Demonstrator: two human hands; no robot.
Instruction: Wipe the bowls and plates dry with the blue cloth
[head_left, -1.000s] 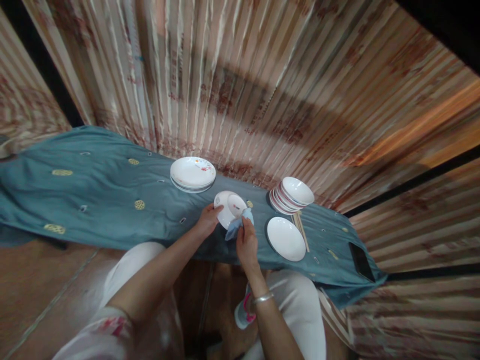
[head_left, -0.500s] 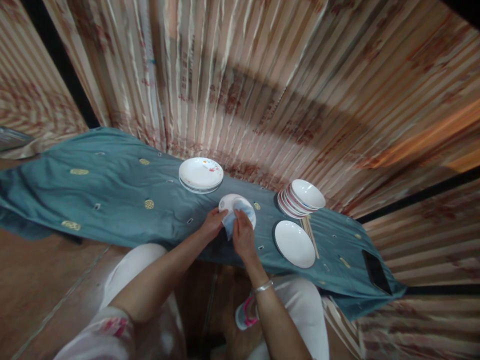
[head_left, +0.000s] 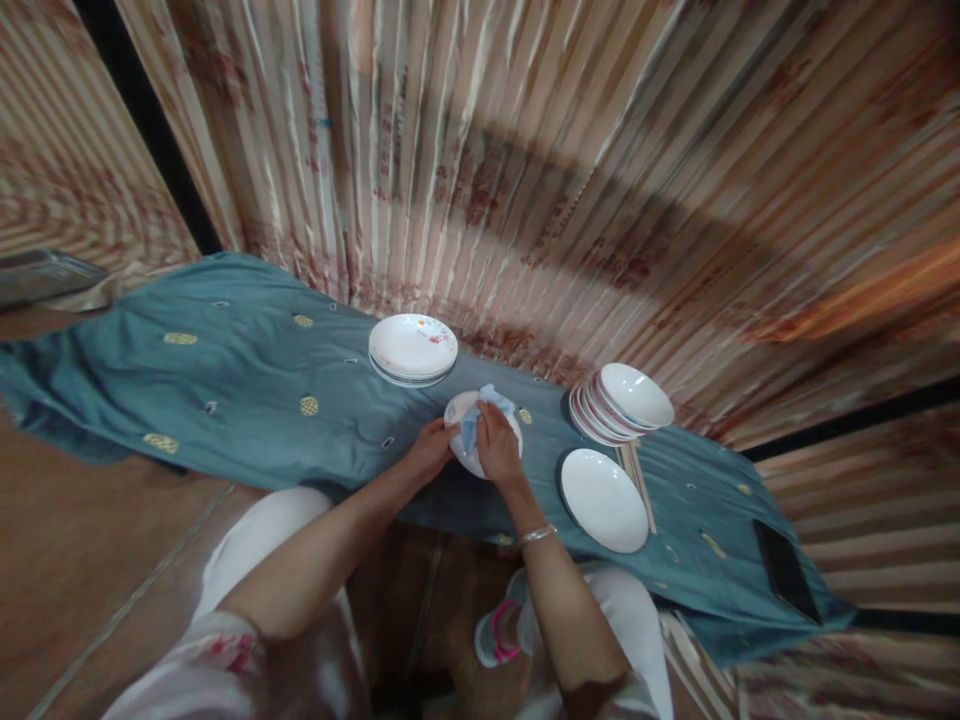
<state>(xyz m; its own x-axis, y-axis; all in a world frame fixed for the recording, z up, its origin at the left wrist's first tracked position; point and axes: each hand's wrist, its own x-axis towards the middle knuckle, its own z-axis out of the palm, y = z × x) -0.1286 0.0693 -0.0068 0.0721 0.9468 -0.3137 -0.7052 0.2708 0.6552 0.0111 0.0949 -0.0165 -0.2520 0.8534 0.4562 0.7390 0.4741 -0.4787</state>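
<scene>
Between my hands is a small white plate (head_left: 472, 464), held tilted over the near edge of the covered table. My left hand (head_left: 435, 447) grips its left rim. A pale blue cloth (head_left: 470, 428) is bunched in my right hand (head_left: 496, 445), which presses it against the plate's face. Behind and to the left stands a stack of white plates (head_left: 412, 345) with a floral print on the top one. Right of my hands lies a white plate (head_left: 604, 500), and beyond it is a leaning stack of bowls (head_left: 634, 396).
Wooden chopsticks (head_left: 638, 485) lie between the bowls and the right-hand plate. A dark phone (head_left: 786, 570) rests near the right end of the teal tablecloth (head_left: 247, 390). Close behind the table hangs a striped, pleated curtain (head_left: 465, 180). My knees are under the front edge.
My right hand has shifted with the cloth over the small plate, and the cloth now bunches up toward its far rim. My left hand keeps its hold. The whole view has shifted slightly.
</scene>
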